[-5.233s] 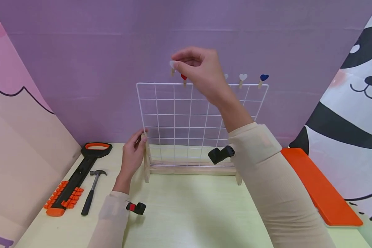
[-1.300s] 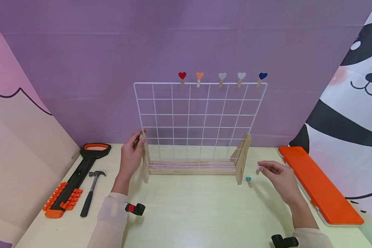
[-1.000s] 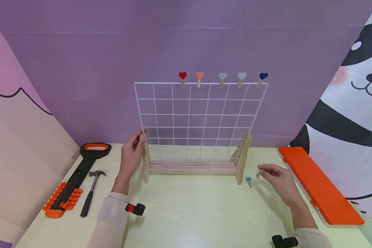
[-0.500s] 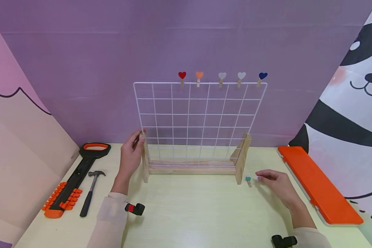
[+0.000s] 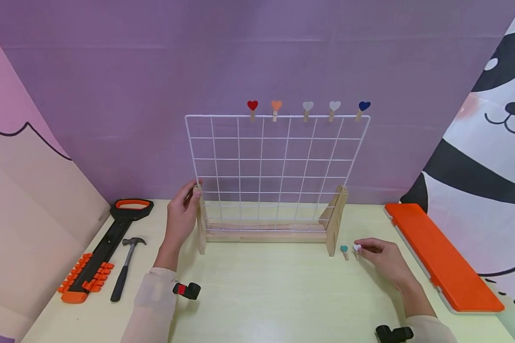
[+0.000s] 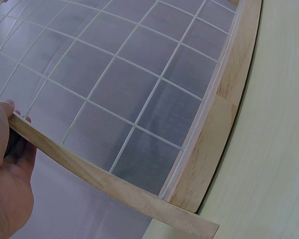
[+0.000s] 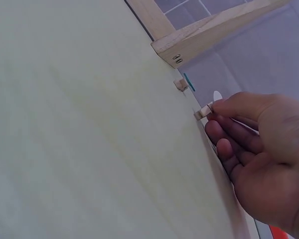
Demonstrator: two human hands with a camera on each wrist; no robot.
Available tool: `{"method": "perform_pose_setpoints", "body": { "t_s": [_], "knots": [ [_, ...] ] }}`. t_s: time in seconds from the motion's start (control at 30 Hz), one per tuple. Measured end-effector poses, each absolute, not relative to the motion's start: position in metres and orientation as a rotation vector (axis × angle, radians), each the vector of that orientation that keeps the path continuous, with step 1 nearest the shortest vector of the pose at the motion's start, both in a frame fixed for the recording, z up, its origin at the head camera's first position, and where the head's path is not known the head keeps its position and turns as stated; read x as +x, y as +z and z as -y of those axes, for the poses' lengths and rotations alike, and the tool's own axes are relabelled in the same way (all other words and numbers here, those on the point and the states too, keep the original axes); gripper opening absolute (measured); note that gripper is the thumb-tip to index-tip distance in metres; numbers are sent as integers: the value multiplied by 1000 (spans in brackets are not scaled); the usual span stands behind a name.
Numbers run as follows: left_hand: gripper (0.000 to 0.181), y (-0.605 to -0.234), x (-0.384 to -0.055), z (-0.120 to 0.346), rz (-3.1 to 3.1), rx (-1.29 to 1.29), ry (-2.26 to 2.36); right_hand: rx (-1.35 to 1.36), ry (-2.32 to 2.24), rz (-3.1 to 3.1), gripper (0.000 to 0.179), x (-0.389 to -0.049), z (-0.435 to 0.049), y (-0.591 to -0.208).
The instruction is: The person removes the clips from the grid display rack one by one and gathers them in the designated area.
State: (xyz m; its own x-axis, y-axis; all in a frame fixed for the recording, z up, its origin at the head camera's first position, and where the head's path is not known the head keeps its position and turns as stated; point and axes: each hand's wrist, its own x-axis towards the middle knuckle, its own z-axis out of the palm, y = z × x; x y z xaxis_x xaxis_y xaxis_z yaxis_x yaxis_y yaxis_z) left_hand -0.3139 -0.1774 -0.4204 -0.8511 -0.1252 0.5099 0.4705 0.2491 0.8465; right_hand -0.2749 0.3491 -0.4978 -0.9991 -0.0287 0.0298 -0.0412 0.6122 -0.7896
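My left hand [image 5: 182,214] grips the upper end of the left wooden upright [image 6: 89,172] on a stand holding a white wire grid [image 5: 262,159]. My right hand [image 5: 388,261] is low over the table, right of the stand, pinching a small white heart clothespin [image 7: 207,109] between thumb and fingers. A teal heart clothespin [image 5: 345,251] lies just left of it. Along the grid's top bar are clipped a red heart clothespin [image 5: 252,105], an orange one [image 5: 276,105], two white ones [image 5: 307,106] and a dark blue one [image 5: 364,106].
At the left of the pale table [image 5: 257,295] lie a claw hammer [image 5: 126,269] and a black-and-orange long-handled tool [image 5: 111,243] with orange pieces beside it. A long orange case [image 5: 444,257] lies at the right edge. A purple backdrop [image 5: 133,95] hangs behind.
My right hand has come from above the grid's left top, white heart clothespin in its fingers, down to the table at the right, beside the teal one. The left hand keeps its grip.
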Motion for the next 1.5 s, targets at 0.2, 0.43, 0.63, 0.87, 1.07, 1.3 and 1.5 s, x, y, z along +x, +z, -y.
{"method": "perform_pose_setpoints", "body": {
  "t_s": [0.2,0.43,0.63,0.87,1.07,1.3,1.5],
  "knots": [
    [42,-420,-315,177,2047,-315,-1637,74,1297,2829,34,-275,-350,-501],
    [41,-420,-313,177,2026,-333,-1655,88,1248,2829,34,-278,-349,-503],
    [42,-420,-313,177,2012,-343,-1663,77,1215,2841,33,-278,-346,-503],
    [42,-420,-314,176,2017,-342,-1655,76,1176,2818,31,-277,-342,-501],
    [42,-421,-315,177,2018,-329,-1657,60,1178,2825,31,-277,-341,-501],
    [42,-422,-316,176,1994,-338,-1678,46,1192,2857,34,-276,-343,-498],
    [42,-422,-316,176,1977,-356,-1668,42,1333,2832,43,-274,-348,-493]
  ]
}}
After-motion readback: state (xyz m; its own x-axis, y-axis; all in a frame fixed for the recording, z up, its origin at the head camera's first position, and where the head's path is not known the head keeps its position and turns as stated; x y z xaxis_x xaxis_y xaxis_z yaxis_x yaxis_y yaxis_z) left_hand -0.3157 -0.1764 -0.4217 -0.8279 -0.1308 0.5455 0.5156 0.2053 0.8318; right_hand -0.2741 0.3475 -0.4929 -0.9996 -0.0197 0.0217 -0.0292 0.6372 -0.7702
